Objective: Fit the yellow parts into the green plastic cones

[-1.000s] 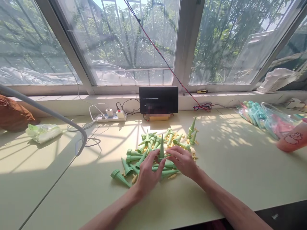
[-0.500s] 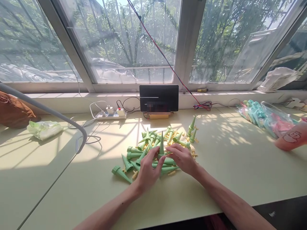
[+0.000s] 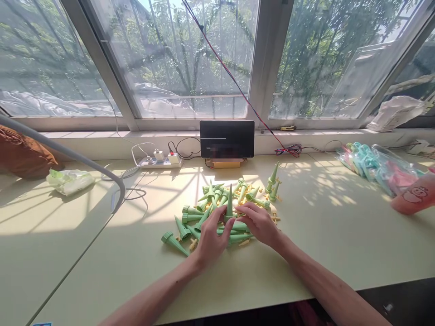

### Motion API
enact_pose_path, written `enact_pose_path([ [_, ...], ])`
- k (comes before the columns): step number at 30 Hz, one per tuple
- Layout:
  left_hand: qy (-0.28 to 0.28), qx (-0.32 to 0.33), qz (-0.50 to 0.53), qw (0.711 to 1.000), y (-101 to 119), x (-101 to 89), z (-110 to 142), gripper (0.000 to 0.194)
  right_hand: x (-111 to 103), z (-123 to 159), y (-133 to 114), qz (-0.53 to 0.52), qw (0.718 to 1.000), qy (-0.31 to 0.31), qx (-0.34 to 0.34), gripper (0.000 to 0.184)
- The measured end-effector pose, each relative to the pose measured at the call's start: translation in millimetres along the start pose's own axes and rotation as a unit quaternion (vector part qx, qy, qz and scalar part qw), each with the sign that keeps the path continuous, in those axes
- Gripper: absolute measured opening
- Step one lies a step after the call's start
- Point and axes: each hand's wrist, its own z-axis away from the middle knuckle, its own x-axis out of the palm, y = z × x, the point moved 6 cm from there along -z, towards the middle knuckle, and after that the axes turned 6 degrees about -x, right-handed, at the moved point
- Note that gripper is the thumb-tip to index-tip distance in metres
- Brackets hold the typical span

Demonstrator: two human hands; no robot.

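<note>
My left hand (image 3: 214, 233) is closed around the lower part of a green plastic watering spike (image 3: 230, 201), which stands with its tip upward. Thumb and fingers grip it from the left side. My right hand (image 3: 260, 224) is pinched against the right side of that spike's base; whatever its fingertips hold is too small to make out. Under and around both hands lies a pile of similar green spikes (image 3: 195, 217), mixed with small yellow cross-shaped valve pieces (image 3: 274, 217). Beyond the pile on the right, two spikes (image 3: 273, 177) with yellow pieces fitted stand upright.
A tablet (image 3: 227, 139) leans on a stand at the back, beside a power strip (image 3: 161, 162) with cables. At left are a grey curved bar (image 3: 117, 181), a plastic packet (image 3: 70, 182) and a brown bag (image 3: 25, 151). Bagged teal and pink items (image 3: 370, 165) and a pink cup (image 3: 411, 197) sit right.
The whole view has shifted slightly, so the scene sits a little farther right. Both hands stay at the same spike with almost no visible movement.
</note>
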Motion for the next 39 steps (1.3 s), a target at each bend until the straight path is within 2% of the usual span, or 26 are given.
enact_pose_path([
  [10,-0.007,0.006,-0.010,1.000,11.7,-0.7,-1.0,0.026,-1.5,0.7,0.9,0.014,1.000,-0.001,0.013,0.020],
  [20,-0.008,-0.006,0.000,1.000,9.9,1.2,-0.9,0.027,-6.2,0.2,1.5,-0.007,0.999,0.040,0.035,0.016],
  [24,-0.011,-0.014,-0.002,1.000,10.5,1.3,-1.0,0.026,-6.0,-0.1,1.9,-0.009,0.999,0.038,0.033,0.011],
  [39,-0.006,0.006,-0.017,1.000,11.2,0.5,-2.9,0.024,-2.9,-0.3,9.1,-0.019,0.997,0.039,0.065,0.017],
])
